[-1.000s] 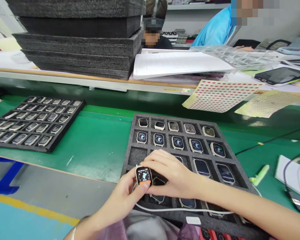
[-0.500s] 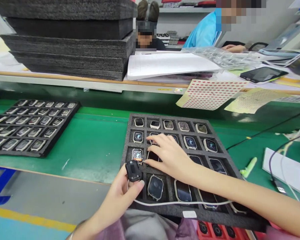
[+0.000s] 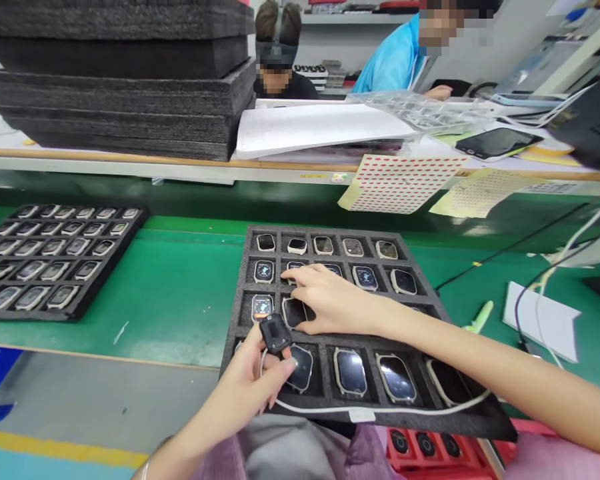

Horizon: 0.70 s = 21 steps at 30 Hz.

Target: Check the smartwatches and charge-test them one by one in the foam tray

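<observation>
A black foam tray [image 3: 240, 303] in front of me holds rows of smartwatch bodies in square pockets. My left hand [image 3: 250, 383] pinches a small black charger puck [image 3: 275, 333] on a white cable [image 3: 380, 408] that runs along the tray's near edge. My right hand [image 3: 330, 300] reaches across the tray, fingers closing on a dark-screened watch [image 3: 294, 311] in the third row. Left of it sits a watch with a lit screen [image 3: 262, 307].
A second foam tray of watches [image 3: 50, 260] lies at the left on the green belt [image 3: 190, 287]. Stacked foam sheets [image 3: 115, 73], papers [image 3: 320, 127] and red-dot sticker sheets [image 3: 405, 183] sit on the shelf behind. Two people sit beyond. A red tray [image 3: 425, 447] is at the near edge.
The lit watch left my left hand and now sits in the third-row pocket. My left hand kept the charger puck. My right hand moved to the neighbouring dark watch.
</observation>
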### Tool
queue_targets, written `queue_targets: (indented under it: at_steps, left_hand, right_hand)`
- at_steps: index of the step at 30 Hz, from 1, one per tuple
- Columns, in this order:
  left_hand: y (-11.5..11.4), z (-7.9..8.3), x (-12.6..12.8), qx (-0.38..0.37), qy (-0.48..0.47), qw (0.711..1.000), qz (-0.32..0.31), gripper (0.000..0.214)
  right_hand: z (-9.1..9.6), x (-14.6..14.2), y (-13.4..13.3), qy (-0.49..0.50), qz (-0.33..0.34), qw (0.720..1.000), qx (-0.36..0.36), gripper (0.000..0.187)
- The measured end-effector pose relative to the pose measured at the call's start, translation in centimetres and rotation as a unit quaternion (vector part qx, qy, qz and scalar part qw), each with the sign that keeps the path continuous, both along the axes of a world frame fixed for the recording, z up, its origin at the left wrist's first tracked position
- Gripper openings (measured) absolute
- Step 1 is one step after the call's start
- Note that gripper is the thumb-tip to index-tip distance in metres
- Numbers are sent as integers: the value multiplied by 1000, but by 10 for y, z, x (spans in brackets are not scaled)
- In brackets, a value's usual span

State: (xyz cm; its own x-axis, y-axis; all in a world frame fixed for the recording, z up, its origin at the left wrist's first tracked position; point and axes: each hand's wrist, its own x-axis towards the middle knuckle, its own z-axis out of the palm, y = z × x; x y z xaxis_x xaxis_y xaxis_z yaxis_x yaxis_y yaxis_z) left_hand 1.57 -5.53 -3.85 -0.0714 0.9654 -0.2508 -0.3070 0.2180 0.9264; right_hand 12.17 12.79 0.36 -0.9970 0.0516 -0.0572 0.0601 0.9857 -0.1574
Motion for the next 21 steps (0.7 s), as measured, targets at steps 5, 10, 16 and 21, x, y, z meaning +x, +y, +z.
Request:
queue_targets:
  at_steps: [5, 10, 16, 21]
  left_hand:
    - [1, -3, -5, -9, -5, 1000, -5, 23]
    - [1, 2, -6, -17, -8, 999, -34, 41]
    - [1, -5, 0, 9, 25, 1000, -12, 41]
    - [1, -14, 2, 1, 61, 998, 19, 37]
  right_hand:
    - [24, 7, 5, 81, -52, 987, -132, 23]
    - [21, 15, -23, 123, 7, 976, -180, 31]
    - [8, 14, -37, 136, 53, 987, -60, 29]
    - [0, 15, -41, 164, 66, 984, -35, 22]
